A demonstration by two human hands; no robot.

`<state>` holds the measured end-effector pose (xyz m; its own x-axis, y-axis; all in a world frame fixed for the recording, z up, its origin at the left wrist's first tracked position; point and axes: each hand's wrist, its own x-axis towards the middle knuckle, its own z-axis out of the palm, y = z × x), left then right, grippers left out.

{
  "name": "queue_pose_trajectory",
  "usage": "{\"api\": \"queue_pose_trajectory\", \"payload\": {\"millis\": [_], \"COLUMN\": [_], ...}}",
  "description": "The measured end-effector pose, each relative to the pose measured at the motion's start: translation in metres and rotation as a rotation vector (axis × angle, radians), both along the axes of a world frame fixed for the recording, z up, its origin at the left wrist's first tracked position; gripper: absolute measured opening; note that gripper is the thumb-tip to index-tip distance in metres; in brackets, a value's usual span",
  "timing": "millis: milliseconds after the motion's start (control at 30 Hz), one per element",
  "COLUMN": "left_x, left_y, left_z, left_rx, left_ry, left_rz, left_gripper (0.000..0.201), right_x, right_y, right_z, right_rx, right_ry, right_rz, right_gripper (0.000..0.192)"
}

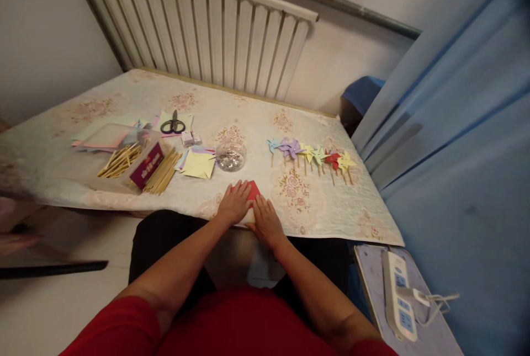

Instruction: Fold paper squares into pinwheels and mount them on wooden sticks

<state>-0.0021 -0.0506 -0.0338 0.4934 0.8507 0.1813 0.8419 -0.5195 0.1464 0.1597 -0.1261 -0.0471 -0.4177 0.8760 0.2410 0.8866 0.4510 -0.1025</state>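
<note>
Both my hands rest flat on a folded red paper [252, 189] at the near edge of the table [136, 96]. My left hand [234, 203] covers the paper's left part, fingers spread. My right hand [265, 222] presses its right lower part. Only the paper's upper corner shows between them. Behind the paper stands a small clear bowl [231, 156] of shiny bits. A row of finished paper pinwheels [310, 154] on sticks lies to the right.
Wooden sticks [163, 174] and a clear box [136, 163] lie at left, with cut coloured paper squares [199, 164] and black scissors [173, 124] behind. A radiator [207, 25] backs the table. A power strip [398, 295] sits on a stool at lower right; blue curtain at right.
</note>
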Motion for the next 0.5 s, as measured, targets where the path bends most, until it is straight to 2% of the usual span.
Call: {"api": "queue_pose_trajectory", "payload": {"millis": [367,500], "left_x": [-0.018,-0.019], "left_y": [-0.015,-0.016], "left_z": [0.004,0.002], "left_rx": [-0.012,-0.019], "left_ry": [0.044,0.03], "left_rz": [0.056,0.059], "left_gripper": [0.061,0.06], "right_x": [0.005,0.007], "right_y": [-0.004,-0.004], "right_z": [-0.002,0.005], "right_rx": [-0.005,-0.023], "right_ry": [0.016,0.088], "right_rz": [0.015,0.006], "right_gripper": [0.079,0.075]}}
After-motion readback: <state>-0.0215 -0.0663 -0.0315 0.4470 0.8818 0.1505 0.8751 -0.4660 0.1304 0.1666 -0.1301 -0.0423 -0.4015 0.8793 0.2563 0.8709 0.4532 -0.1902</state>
